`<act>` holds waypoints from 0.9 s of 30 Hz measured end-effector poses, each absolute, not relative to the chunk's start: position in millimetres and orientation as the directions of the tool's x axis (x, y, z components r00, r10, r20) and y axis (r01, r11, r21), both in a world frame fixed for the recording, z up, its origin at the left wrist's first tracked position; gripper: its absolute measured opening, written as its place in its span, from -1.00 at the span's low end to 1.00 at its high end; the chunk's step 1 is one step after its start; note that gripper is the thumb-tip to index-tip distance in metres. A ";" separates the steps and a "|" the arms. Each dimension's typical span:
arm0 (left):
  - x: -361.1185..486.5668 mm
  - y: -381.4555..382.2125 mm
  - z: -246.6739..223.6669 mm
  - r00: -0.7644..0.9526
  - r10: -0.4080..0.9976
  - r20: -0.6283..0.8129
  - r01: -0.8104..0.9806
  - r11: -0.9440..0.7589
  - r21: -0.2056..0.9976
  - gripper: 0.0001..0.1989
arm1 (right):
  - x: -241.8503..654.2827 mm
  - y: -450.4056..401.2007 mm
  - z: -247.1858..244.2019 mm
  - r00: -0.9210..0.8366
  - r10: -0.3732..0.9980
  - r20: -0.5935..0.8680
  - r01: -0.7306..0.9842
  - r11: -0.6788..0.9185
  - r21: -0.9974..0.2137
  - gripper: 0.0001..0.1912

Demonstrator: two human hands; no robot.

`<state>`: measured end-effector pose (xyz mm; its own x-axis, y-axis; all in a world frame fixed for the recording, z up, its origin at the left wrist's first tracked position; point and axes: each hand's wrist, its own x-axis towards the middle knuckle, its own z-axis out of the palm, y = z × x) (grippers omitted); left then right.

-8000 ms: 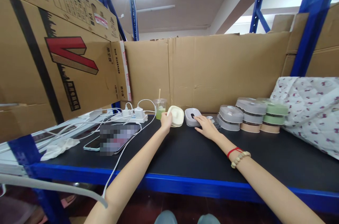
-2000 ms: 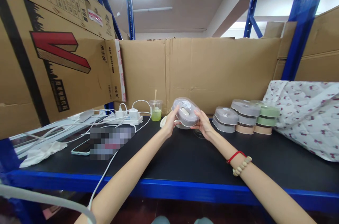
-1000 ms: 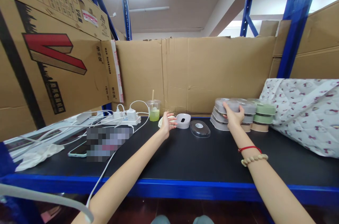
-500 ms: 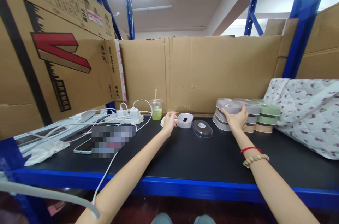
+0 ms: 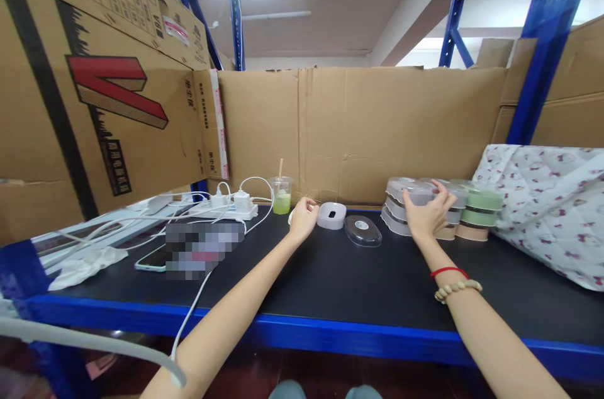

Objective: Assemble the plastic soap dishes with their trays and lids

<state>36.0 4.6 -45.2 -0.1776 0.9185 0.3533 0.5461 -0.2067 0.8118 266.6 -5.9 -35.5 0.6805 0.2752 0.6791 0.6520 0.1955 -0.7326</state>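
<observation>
My left hand (image 5: pixel 303 221) has its fingers curled in at the back of the black surface. A pale object (image 5: pixel 290 216) shows partly behind it; whether I grip it is hidden. Just right of those fingers sits a lavender oval container (image 5: pixel 331 216) with a dark slot in its middle. A clear dark-looking lid (image 5: pixel 363 231) with a round label lies beside it. My right hand (image 5: pixel 428 210) is raised, thumb and fingers apart, in front of the grey-lavender container stack (image 5: pixel 396 207). Nothing is visibly held in it; contact with the stack is unclear.
More stacked containers, some green (image 5: pixel 481 199), stand right of the hand beside a patterned quilted cloth (image 5: pixel 542 210). A cup of green drink (image 5: pixel 282 201), a power strip (image 5: pixel 245 211) with cables and a phone (image 5: pixel 151 258) are on the left. Cardboard (image 5: pixel 368 134) walls the back.
My right hand has shifted slightly right along the stacks, its thumb moving off the front stack's left part and its fingers spreading. My left hand stays nearly in place. The view has shifted slightly.
</observation>
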 end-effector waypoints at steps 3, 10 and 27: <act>30.6 4.9 -51.7 -0.058 0.924 0.377 0.833 -0.163 0.529 -0.63 | 259.0 -2.4 -39.4 0.533 0.348 0.771 0.732 0.266 -0.627 -0.64; 20.1 7.5 -58.0 -0.002 0.995 0.104 0.975 -0.021 0.221 -0.56 | 239.8 8.1 -62.4 -0.169 0.886 0.431 0.836 0.360 -0.413 -0.76; 25.9 8.8 -60.9 -0.231 0.948 0.219 0.916 0.137 0.376 -0.56 | 204.3 13.9 -77.5 -0.412 0.837 0.360 0.853 0.493 -0.172 -0.41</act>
<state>25.9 8.8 -60.9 -0.2314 0.9480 0.2186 0.9165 0.1370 0.3760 204.3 13.9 -77.5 -0.4120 0.8371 0.3599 0.8526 0.4935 -0.1720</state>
